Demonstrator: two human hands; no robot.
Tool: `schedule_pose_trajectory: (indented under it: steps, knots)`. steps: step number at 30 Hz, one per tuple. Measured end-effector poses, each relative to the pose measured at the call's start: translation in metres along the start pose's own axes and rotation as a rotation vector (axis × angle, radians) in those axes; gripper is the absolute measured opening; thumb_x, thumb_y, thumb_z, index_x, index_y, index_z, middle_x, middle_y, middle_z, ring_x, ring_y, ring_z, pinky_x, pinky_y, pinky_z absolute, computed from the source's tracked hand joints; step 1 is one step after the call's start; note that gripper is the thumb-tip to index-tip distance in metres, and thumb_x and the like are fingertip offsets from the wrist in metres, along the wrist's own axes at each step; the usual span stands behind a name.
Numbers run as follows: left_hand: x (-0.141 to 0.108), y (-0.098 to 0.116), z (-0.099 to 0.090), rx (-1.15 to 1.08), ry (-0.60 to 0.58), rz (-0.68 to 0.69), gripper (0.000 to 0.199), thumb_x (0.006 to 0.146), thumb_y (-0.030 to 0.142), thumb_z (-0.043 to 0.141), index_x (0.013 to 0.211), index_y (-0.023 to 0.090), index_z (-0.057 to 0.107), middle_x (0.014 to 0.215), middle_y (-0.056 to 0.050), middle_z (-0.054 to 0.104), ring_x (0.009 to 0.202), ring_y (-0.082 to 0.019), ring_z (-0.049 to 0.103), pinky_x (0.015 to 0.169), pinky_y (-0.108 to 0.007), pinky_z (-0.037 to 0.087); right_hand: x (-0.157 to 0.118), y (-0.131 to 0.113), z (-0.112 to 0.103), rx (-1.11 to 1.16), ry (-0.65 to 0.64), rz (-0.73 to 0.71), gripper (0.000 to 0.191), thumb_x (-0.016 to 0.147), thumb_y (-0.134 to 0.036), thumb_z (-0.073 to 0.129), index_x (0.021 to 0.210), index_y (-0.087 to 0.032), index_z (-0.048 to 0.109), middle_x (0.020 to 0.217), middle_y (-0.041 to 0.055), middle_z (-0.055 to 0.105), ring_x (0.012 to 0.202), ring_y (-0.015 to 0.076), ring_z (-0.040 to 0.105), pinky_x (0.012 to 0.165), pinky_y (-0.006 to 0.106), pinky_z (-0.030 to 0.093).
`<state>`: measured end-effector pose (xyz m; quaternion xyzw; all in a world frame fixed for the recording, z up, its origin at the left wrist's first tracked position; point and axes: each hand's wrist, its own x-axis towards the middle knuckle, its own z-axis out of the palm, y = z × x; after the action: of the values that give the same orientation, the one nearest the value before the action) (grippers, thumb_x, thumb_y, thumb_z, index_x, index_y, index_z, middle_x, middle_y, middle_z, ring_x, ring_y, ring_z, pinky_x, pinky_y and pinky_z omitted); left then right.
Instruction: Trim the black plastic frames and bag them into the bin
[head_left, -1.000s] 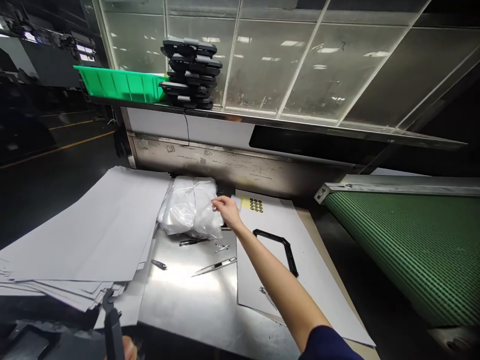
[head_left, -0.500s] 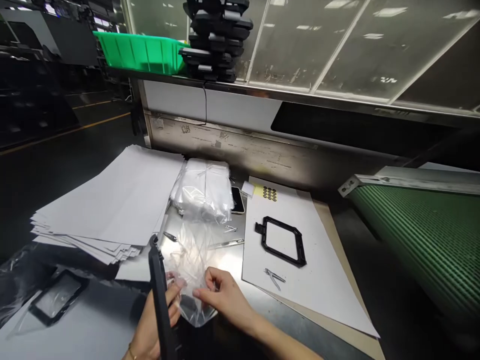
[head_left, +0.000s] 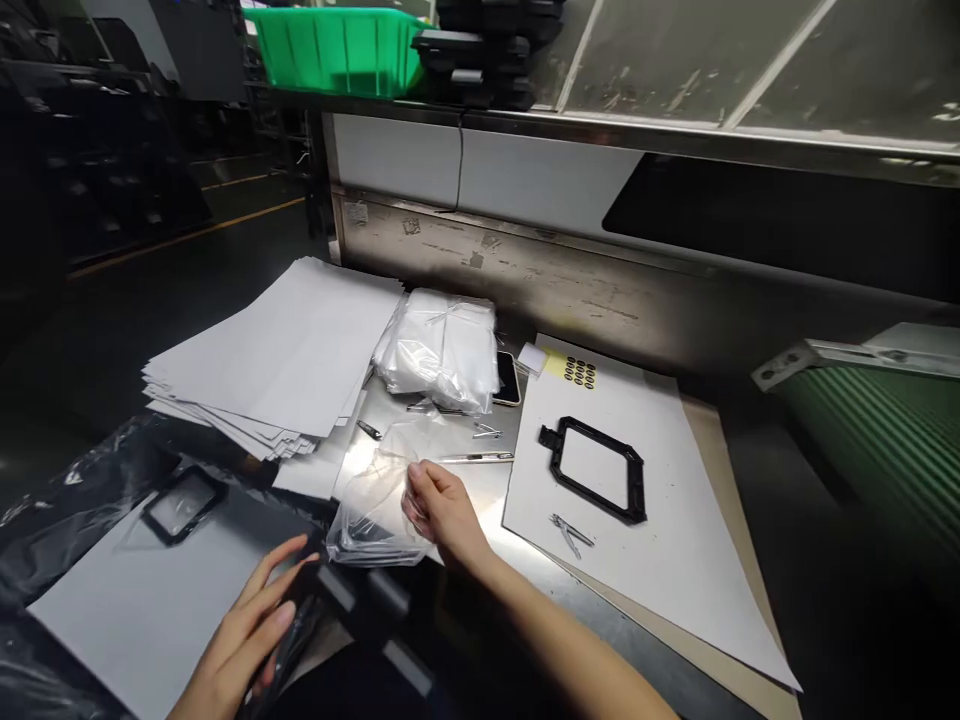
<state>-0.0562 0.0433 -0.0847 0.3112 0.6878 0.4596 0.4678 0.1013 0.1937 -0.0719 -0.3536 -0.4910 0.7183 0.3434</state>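
My right hand (head_left: 442, 510) pinches the edge of a clear plastic bag (head_left: 382, 500), which hangs loosely above the metal table. My left hand (head_left: 244, 635) is low at the left, its fingers fairly straight along a dark plastic frame (head_left: 296, 645). That frame is tilted, smeared by motion and partly hidden by the hand; it seems held. Beyond the bag lies a stack of clear bags (head_left: 439, 350). To the left, a bagged black frame (head_left: 184, 505) rests on a white sheet (head_left: 150, 600).
A pile of white sheets (head_left: 277, 350) lies at the back left. On white board (head_left: 690, 560) at right are another black frame (head_left: 636, 485), nippers (head_left: 571, 533) and stickers (head_left: 580, 372). A phone (head_left: 508, 380) and pen (head_left: 476, 458) lie mid-table. A green conveyor (head_left: 885, 450) stands right.
My left hand has moved left and tipped the dark frame from upright, its fingers straighter. My right hand has lifted the bag slightly away from it. The view has shifted left and down.
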Motion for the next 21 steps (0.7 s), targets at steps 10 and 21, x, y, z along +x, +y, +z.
schedule_pose_trajectory:
  steps: [10, 21]
  knots:
    - [0.005, -0.015, -0.004, 0.197, -0.253, -0.125, 0.051, 0.077, 0.043, 0.043, 0.117, 0.011, 0.046, 0.053, 0.002, 0.052, 0.038, -0.008, 0.036, 0.039, -0.022, 0.031, -0.024, -0.024, -0.015, -0.493, -0.379, -0.117, 0.025, 0.071, -0.03, 0.059, 0.054, -0.016, 0.047, 0.053, -0.0042, 0.041, 0.051, 0.0074, 0.034, 0.049, 0.021, 0.025]
    - [0.005, 0.001, 0.002, 0.141, -0.476, -0.089, 0.03, 0.076, 0.037, 0.048, 0.106, 0.034, 0.055, 0.143, -0.002, 0.007, 0.047, -0.003, 0.049, 0.043, -0.023, 0.039, -0.021, 0.016, -0.01, -0.67, -0.215, -0.035, 0.035, 0.083, -0.035, 0.04, 0.06, -0.014, 0.056, 0.044, -0.0024, 0.046, 0.041, 0.0076, 0.041, 0.045, 0.019, 0.032]
